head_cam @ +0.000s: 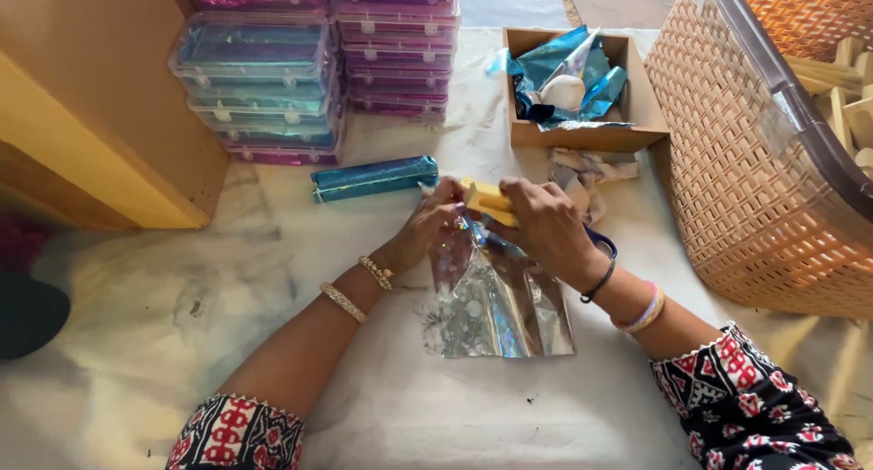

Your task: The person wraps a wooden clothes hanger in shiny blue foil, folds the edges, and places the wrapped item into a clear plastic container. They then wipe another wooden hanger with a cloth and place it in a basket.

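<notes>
Wrapping of a yellow block (486, 200) in a silver holographic foil sheet (496, 302) is judged to be at an early stage. At far left a tan cardboard box (100, 106) is cut off by the frame edge, and a dark rounded object (27, 311) below it cannot be identified. Next to the box, clear plastic cases (259, 70) filled with blue and purple material are stacked; a second stack, mostly purple (393, 47), stands just beside them. One finished piece, a bar wrapped in blue foil (373, 176), lies on the cloth-covered bench (273, 288) in front of the stacks.

The left hand (432, 225) is closed on the near end of the yellow block and the foil edge. The right hand (546, 226) is clamped over the block's other end from above. The block is held just above the bench, at the top edge of the sheet; most of the foil lies flat and unfolded toward the person, so nearly all folding appears left to do.

The block's full length is hidden under the right hand. A blue loop (605, 243), possibly a scissor handle, shows behind the right wrist; it cannot be confirmed. Further right, a small open cardboard tray (637, 115) holds blue foil scraps and a pale round item that cannot be made out. A woven plastic basket (755, 188) is cut off at the right edge; pale wooden pieces (850, 88) are partly seen inside.
</notes>
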